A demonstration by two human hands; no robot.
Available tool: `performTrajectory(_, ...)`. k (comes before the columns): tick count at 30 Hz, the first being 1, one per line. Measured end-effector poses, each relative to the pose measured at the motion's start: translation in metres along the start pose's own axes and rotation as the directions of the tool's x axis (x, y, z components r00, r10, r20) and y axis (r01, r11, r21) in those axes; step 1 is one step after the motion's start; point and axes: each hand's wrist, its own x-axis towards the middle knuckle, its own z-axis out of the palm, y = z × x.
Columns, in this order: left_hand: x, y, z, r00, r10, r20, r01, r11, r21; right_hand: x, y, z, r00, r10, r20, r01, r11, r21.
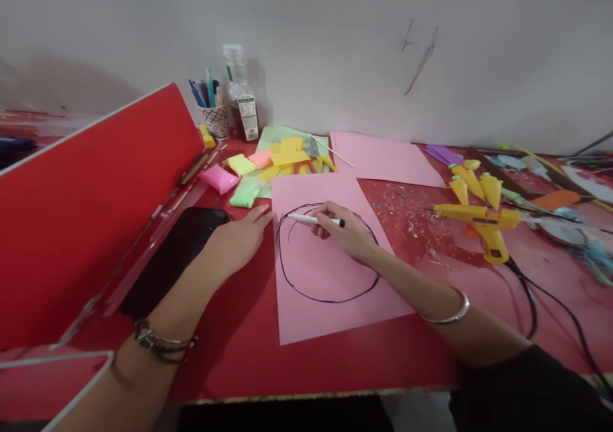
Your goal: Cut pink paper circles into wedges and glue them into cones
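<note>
Paper [318, 320], a pink sheet, lies flat on the table [230, 371] right before the person, where both hands reach it easily. The right hand [342, 231] pinches a marker [304, 219] between thumb and fingers, its tip pointing left to the upper left of a black ring [330, 301] drawn on the sheet; that slanted grip likely leaves the line in sight. The left hand [239, 240] is laid palm down with fingers stretched and slightly parted, fingertips at the sheet's left edge, probably to steady it. The phone [175, 259] lies partly behind that forearm, beside a slanting red board [96, 208]. Soft packets [219, 179] and yellow pieces [290, 158] sit beyond the sheet, seemingly pushed back for room, while a glue gun [460, 213] rests on its side to the right, its nozzle toward the middle and its cord [529, 298] trailing to the near edge. The table is red, littered with small scraps [402, 221] between sheet and gun. A plain greyish wall [306, 36] rises behind, with a pen cup [215, 122] and a bottle [246, 112] standing near it.
</note>
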Motion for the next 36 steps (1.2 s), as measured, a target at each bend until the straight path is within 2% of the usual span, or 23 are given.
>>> performTrajectory(7, -0.001, 0.000, -0.003, 1.000, 0.010, 0.019, -0.010, 1.000, 0.016, -0.002, 0.001, -0.003, 0.989, -0.021, 0.144, 0.013, 0.998, 0.059)
performTrajectory(13, 0.000, -0.002, 0.001, 1.000, 0.014, -0.013, -0.014, 1.000, -0.010, -0.002, -0.001, -0.007, 0.965, 0.009, 0.263, -0.037, 0.994, 0.104)
performTrajectory(19, 0.000, -0.001, -0.002, 1.000, 0.015, 0.001, -0.015, 1.000, -0.002, -0.001, -0.001, -0.012, 0.918, 0.045, 0.394, -0.119, 0.979, 0.165)
performTrajectory(25, 0.000, 0.000, 0.000, 1.000, 0.022, -0.012, -0.022, 1.000, 0.010, 0.001, 0.002, -0.011, 0.967, 0.055, 0.250, -0.099, 0.981, 0.169)
performTrajectory(29, -0.001, 0.000, -0.001, 0.999, 0.037, -0.014, -0.037, 0.999, 0.000, 0.001, 0.004, -0.007, 0.980, 0.054, 0.191, -0.079, 0.989, 0.126)
performTrajectory(32, -0.002, 0.000, -0.002, 0.999, 0.042, -0.008, -0.042, 0.999, 0.007, 0.000, 0.004, -0.006, 0.980, 0.046, 0.195, -0.072, 0.989, 0.131)
performTrajectory(36, -0.001, -0.001, -0.001, 0.999, 0.028, -0.023, -0.028, 0.999, -0.021, -0.001, 0.002, -0.007, 0.966, 0.024, 0.257, -0.069, 0.984, 0.165)
